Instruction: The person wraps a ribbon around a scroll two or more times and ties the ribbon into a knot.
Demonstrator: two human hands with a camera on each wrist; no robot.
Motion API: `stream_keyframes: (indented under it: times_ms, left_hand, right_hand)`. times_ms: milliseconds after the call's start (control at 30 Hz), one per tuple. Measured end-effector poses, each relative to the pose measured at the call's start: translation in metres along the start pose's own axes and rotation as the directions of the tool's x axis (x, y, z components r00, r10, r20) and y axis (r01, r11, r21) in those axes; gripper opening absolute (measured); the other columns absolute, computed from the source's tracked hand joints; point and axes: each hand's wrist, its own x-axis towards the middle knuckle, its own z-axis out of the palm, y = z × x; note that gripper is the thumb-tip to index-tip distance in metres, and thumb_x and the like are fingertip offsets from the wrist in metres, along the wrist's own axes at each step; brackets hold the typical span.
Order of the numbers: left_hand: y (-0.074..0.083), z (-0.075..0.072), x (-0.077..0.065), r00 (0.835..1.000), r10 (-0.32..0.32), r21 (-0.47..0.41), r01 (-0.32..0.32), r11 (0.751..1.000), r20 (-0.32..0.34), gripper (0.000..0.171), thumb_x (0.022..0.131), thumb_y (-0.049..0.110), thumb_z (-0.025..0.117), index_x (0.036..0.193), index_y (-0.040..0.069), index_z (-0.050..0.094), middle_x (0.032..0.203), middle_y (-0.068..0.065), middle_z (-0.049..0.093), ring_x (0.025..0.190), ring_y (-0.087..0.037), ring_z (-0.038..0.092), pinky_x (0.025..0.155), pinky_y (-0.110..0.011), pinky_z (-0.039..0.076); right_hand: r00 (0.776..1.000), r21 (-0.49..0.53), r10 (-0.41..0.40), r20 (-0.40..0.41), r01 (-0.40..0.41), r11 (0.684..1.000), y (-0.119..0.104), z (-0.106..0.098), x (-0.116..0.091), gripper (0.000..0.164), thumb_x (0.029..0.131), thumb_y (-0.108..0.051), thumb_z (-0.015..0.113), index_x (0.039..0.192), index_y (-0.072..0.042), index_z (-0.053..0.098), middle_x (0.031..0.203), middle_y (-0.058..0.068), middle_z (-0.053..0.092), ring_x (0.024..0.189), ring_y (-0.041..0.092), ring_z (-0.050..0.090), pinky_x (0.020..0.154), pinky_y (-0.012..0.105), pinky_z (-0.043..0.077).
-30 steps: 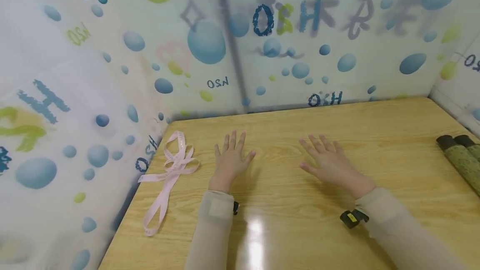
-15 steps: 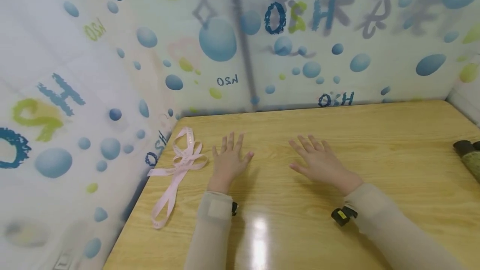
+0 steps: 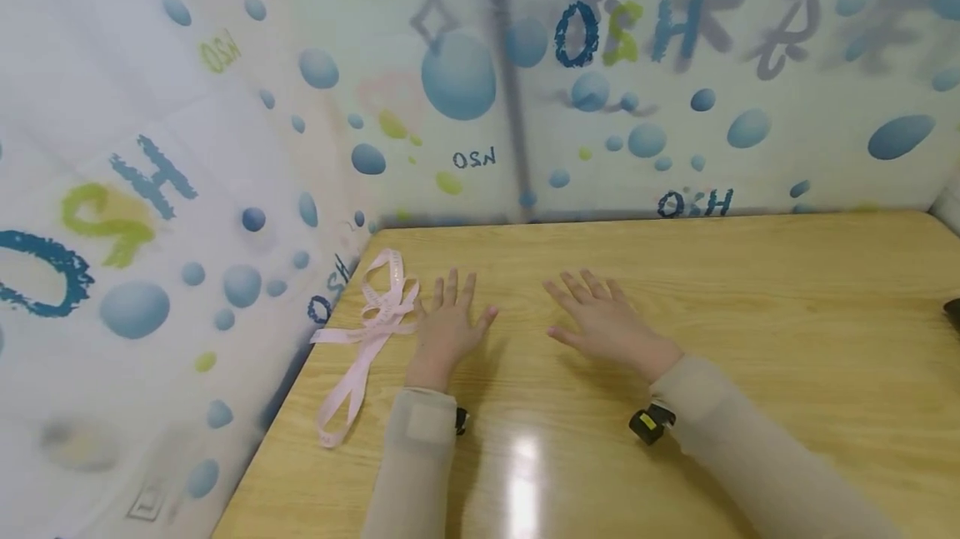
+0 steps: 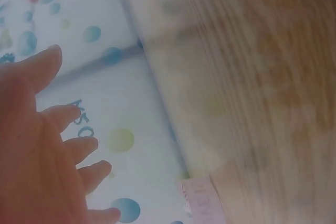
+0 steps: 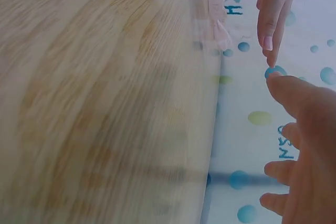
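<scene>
My left hand (image 3: pixel 444 335) hovers over the wooden table with its fingers spread and nothing held. Just to its left lies a pink ribbon (image 3: pixel 367 347), loosely looped with printed lettering along it; the left fingertips overlap its right loop in the head view, and contact cannot be made out. Further right, my right hand (image 3: pixel 609 324) is also spread flat above the tabletop, holding nothing. A piece of the ribbon (image 4: pixel 202 200) shows at the bottom of the left wrist view. In the right wrist view, the left hand (image 5: pixel 275 11) appears beyond the right thumb.
The wooden table (image 3: pixel 750 297) meets a printed cloth wall (image 3: pixel 637 114) at its back and another cloth wall (image 3: pixel 165 214) on the left. A dark object end (image 3: pixel 952 311) peeks in at the far right edge.
The head view has turned left, so the ribbon sits further right and the green rolls have mostly left the picture. My hands have come closer together, the left one nearer the ribbon.
</scene>
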Motion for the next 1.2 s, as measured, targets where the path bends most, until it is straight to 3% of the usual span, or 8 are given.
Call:
stream_keyframes:
  times_ms: [500, 900, 1067, 1200]
  left_hand:
    - [-0.028, 0.001, -0.006, 0.998, -0.047, 0.013, 0.048, 0.999, -0.033, 0.071, 0.095, 0.058, 0.035, 0.151, 0.021, 0.012, 0.155, -0.012, 0.006, 0.141, -0.035, 0.005, 0.106, -0.063, 0.009]
    - [-0.057, 0.000, -0.015, 0.991, -0.125, -0.014, 0.124, 0.992, -0.049, 0.072, 0.096, 0.051, 0.041, 0.151, 0.013, 0.013, 0.155, -0.011, 0.003, 0.141, -0.034, 0.005, 0.105, -0.065, 0.001]
    - [-0.064, 0.001, -0.018, 0.988, -0.138, 0.011, 0.139, 0.990, -0.067, 0.069, 0.096, 0.043, 0.048, 0.150, 0.012, 0.019, 0.154, -0.012, 0.011, 0.140, -0.036, 0.012, 0.105, -0.065, 0.003]
    - [-0.068, 0.003, -0.018, 0.987, -0.148, 0.059, 0.152, 0.987, -0.067, 0.061, 0.095, 0.037, 0.052, 0.146, 0.012, 0.031, 0.154, -0.013, 0.015, 0.139, -0.035, 0.016, 0.105, -0.065, 0.005]
  right_hand:
    - [0.995, -0.056, -0.090, 0.048, 0.092, 0.994, -0.033, 0.008, 0.041, 0.068, 0.095, -0.052, 0.042, 0.150, -0.020, 0.019, 0.153, 0.016, 0.018, 0.139, 0.040, 0.008, 0.107, 0.062, 0.006]
    - [0.985, -0.054, -0.146, 0.097, 0.151, 0.987, -0.062, 0.015, 0.083, 0.067, 0.096, -0.054, 0.037, 0.151, -0.023, 0.014, 0.153, 0.012, 0.015, 0.139, 0.039, 0.009, 0.107, 0.061, 0.007]
    - [0.981, -0.055, -0.151, 0.119, 0.158, 0.986, -0.072, 0.026, 0.096, 0.065, 0.096, -0.051, 0.041, 0.150, -0.026, 0.016, 0.153, 0.013, 0.018, 0.139, 0.039, 0.010, 0.107, 0.062, 0.010]
    - [0.979, -0.054, -0.158, 0.130, 0.166, 0.985, -0.080, 0.036, 0.105, 0.061, 0.096, -0.048, 0.043, 0.150, -0.028, 0.020, 0.153, 0.011, 0.019, 0.139, 0.039, 0.012, 0.107, 0.061, 0.011]
